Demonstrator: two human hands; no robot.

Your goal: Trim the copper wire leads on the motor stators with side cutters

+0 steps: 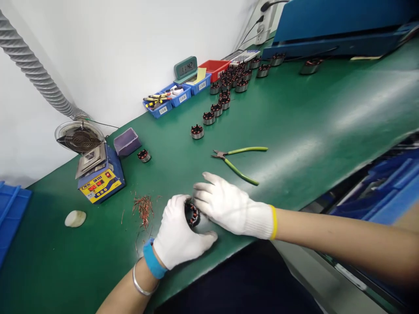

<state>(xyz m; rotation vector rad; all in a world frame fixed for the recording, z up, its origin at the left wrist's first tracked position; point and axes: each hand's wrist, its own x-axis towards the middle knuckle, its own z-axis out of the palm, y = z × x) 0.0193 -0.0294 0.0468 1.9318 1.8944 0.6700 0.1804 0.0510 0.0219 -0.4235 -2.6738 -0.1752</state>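
Observation:
Both hands wear white knit gloves and meet near the front edge of the green bench mat (310,126). My left hand (178,233) is curled around a small round motor stator (192,214) with copper windings, holding it just above the mat. My right hand (225,205) rests on the stator's right side, fingers bent and pressing against it. A pile of cut copper wire scraps (143,208) lies just left of my left hand. Green-handled cutting pliers (240,161) lie on the mat a little beyond my right hand.
A row of several similar stators (216,109) runs back toward a red bin (214,67). A solder pot station (98,174) with a fume hose, a purple tray (127,141), one lone stator (144,155), blue tool bins (166,100) and a clock (185,67) stand along the wall.

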